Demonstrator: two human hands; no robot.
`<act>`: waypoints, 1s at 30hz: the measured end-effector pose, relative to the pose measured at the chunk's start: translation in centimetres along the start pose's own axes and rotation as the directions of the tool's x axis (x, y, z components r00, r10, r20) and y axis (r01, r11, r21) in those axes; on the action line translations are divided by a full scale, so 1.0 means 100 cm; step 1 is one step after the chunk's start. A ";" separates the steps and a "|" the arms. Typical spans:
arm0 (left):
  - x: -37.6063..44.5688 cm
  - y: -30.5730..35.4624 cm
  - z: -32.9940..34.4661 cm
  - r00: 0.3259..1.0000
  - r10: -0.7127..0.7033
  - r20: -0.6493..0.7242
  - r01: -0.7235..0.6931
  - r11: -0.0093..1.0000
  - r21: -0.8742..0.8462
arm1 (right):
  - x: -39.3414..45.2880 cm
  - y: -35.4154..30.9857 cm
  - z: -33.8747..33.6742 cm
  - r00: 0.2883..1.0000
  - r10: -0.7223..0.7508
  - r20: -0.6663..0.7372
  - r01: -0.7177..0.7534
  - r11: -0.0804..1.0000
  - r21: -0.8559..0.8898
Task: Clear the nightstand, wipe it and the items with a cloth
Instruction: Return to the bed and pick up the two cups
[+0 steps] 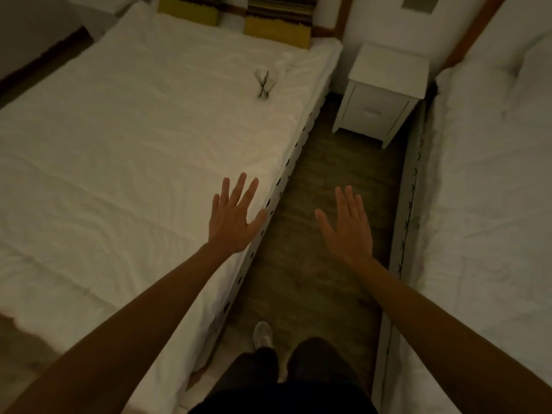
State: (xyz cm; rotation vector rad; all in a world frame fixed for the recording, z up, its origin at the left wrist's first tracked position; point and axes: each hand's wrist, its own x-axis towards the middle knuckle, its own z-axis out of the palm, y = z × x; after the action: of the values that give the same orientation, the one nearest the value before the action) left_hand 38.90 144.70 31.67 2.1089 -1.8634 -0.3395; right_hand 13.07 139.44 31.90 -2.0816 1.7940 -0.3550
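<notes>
Dimly lit and blurred, a small dark spiky object (263, 85) on the left bed (119, 138) cannot be identified, and the right bed (484, 180) is cut off at the frame edge. Between the two beds stands one white nightstand (385, 85) against the far wall, well apart from the two hands. Both the left hand (234, 218) and the right hand (348, 227) are held out flat with fingers spread, gripping nothing.

A bed with white bedding (134, 150) occupies the left side of the view. Two yellow striped pillows (277, 25) stand against its headboard end. A second white bed (490, 204) fills the right side. A strip of wood-pattern floor (322, 204) runs between the two beds. One light-coloured shoe (263, 336) (partly hidden by dark trouser legs) rests on the floor.
</notes>
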 end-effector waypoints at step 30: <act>0.625 0.083 0.058 0.994 -0.105 -0.026 0.105 0.994 0.007 | 0.653 0.061 -0.070 0.990 -0.124 0.069 0.118 0.990 0.079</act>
State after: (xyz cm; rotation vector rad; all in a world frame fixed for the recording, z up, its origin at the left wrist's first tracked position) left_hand 37.13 81.40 31.01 2.2119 -1.7465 -0.3272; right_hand 15.05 73.49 32.36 -2.1280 1.5925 -0.3665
